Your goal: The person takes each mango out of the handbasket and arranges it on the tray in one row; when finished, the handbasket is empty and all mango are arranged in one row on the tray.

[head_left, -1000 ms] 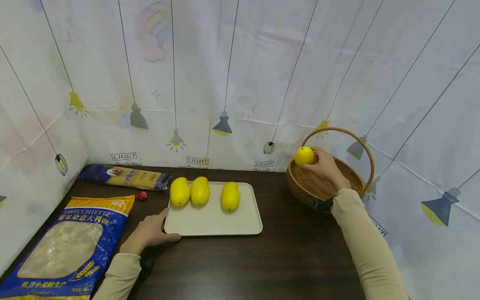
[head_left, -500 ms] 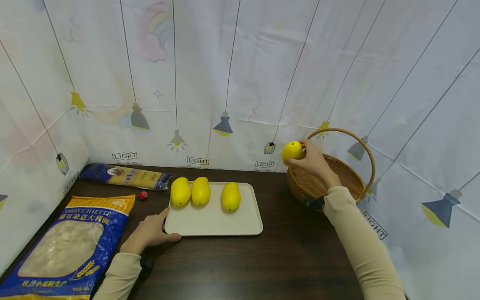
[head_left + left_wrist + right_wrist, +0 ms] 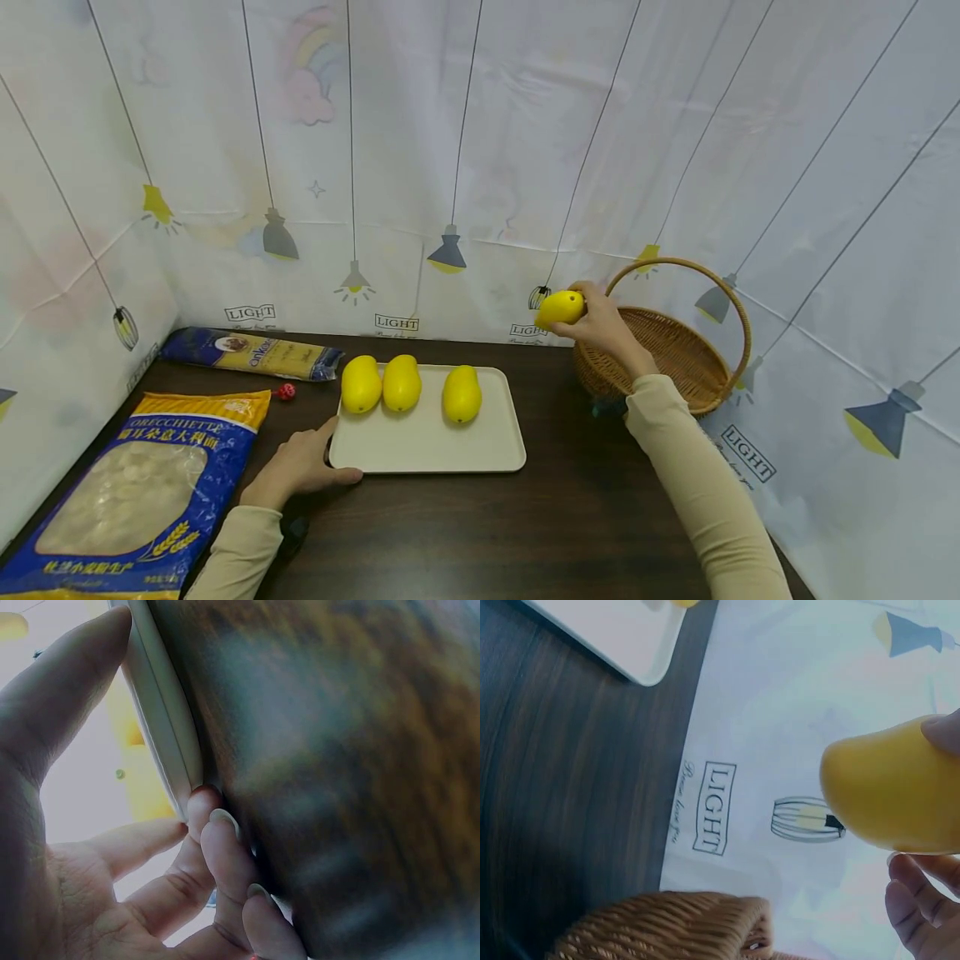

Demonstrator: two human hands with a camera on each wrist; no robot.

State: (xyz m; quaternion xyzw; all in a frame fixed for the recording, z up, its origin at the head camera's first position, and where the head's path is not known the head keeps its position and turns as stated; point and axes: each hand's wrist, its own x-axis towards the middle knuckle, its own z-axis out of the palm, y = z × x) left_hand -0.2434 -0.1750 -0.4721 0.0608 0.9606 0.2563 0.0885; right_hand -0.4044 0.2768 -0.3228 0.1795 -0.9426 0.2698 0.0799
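Yellow smooth mango-shaped fruit (image 3: 559, 308) pinched in right hand (image 3: 600, 327), fingers curled round it, held in air left of woven wicker basket with hoop handle (image 3: 660, 358)

Change over the last second: that hand was over the basket rim with the fruit, now it has carried it up and out, leftward toward the beige rectangular plastic tray (image 3: 427, 433). Fruit has also rolled in the grip, from end-on to long axis sideways. My read: transfer from basket to tray is mid-flight, with free tray surface right of and below the grip

Three matching yellow fruits (image 3: 401, 382) already sit along the tray's far edge, down-left of the held one; two touching, third just apart

Left hand (image 3: 300, 467) unchanged, at tray's near-left corner, far left of the grip: thumb along the tray edge, fingers loosely curled on the dark wood-grain table (image 3: 525, 525)

View differences:
- left wrist view shows fingertips (image 3: 212, 814) touching the tray rim (image 3: 161, 712); head view can't resolve that contact
- right wrist view shows the fruit (image 3: 892, 787) against the curtain, thumb on top, fingers below, basket weave (image 3: 667, 926) beneath, tray corner (image 3: 622, 637) further off
- only head view shows blue pasta bag (image 3: 127, 492) and dark spaghetti packet (image 3: 247, 353), far left of the grip
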